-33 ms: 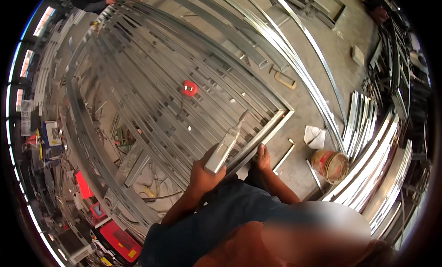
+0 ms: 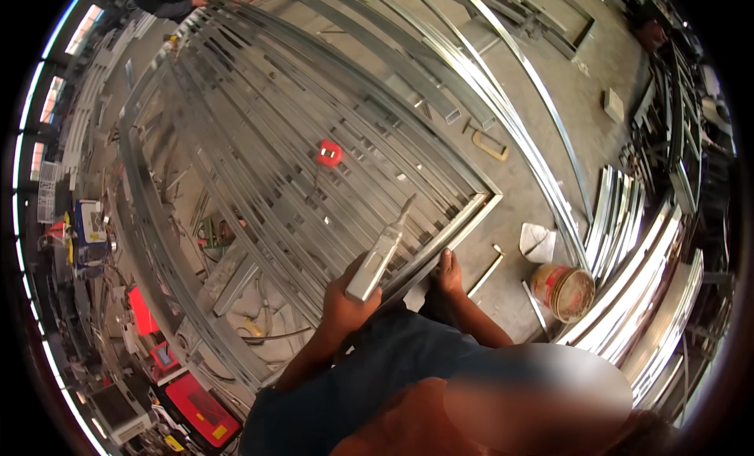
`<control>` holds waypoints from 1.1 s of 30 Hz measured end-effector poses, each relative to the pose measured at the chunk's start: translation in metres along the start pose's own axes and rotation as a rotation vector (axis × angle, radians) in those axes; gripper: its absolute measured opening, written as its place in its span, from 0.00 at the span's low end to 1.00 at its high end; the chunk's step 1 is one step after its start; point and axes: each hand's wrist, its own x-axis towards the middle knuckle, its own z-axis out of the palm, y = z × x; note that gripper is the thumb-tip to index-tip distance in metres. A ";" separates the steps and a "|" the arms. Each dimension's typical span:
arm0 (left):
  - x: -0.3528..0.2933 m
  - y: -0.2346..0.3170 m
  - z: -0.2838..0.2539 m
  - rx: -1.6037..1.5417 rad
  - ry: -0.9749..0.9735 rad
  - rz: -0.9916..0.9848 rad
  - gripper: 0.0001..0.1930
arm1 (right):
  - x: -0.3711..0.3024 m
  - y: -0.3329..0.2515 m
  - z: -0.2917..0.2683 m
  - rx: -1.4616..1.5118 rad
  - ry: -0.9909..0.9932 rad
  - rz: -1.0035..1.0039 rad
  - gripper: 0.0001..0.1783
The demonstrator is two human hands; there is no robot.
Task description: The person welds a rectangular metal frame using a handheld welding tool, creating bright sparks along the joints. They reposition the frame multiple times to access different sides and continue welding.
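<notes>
Two bare hands work at the near end of a metal frame (image 2: pixel 469 223). Blue clothing (image 2: pixel 393 350) lies just below them. The left hand (image 2: pixel 342 305) is closed around a silver tool (image 2: pixel 375 267), a boxy body with a narrow neck; it slants away and to the right, its tip over the frame's bars (image 2: pixel 345 195). The right hand (image 2: pixel 449 277) is at the frame's outer edge, thumb up, its other fingers mostly hidden; whether it grips the edge, I cannot tell.

To the right of that hand, a thin rod (image 2: pixel 485 272) lies on the floor (image 2: pixel 510 197), with a bucket (image 2: pixel 547 283) farther right and a white sheet (image 2: pixel 537 242) just beyond the bucket. Bright metal strips (image 2: pixel 614 220) lie past these. At the lower left is a red case (image 2: pixel 203 409).

Farther up, a red tape measure (image 2: pixel 330 153) rests on the bars, well apart from both hands. A clamp (image 2: pixel 493 150) lies on the floor beyond the frame's right corner, and a pale block (image 2: pixel 613 104) sits farther off. At the far end, upper left, a co-worker's hand (image 2: pixel 201 0) shows beside a dark sleeve (image 2: pixel 169 7).
</notes>
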 end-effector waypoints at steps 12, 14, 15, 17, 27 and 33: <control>-0.177 -0.017 0.065 0.149 0.698 -0.413 0.35 | 0.037 -0.025 -0.032 -0.127 -0.349 0.212 0.37; -0.193 -0.028 0.084 0.089 0.767 -0.392 0.34 | 0.039 -0.026 -0.037 -0.181 -0.378 0.157 0.38; -0.198 -0.028 0.090 0.058 0.800 -0.384 0.33 | 0.041 -0.024 -0.039 -0.206 -0.391 0.129 0.39; -0.202 -0.026 0.096 0.014 0.849 -0.377 0.32 | 0.046 -0.021 -0.043 -0.240 -0.398 0.102 0.40; -0.224 -0.055 0.044 0.120 1.092 -0.395 0.27 | 0.034 -0.017 -0.019 -0.206 -0.319 0.120 0.40; -0.222 -0.126 0.032 0.135 1.147 -0.499 0.38 | 0.117 0.021 -0.051 -0.361 -0.036 -0.023 0.36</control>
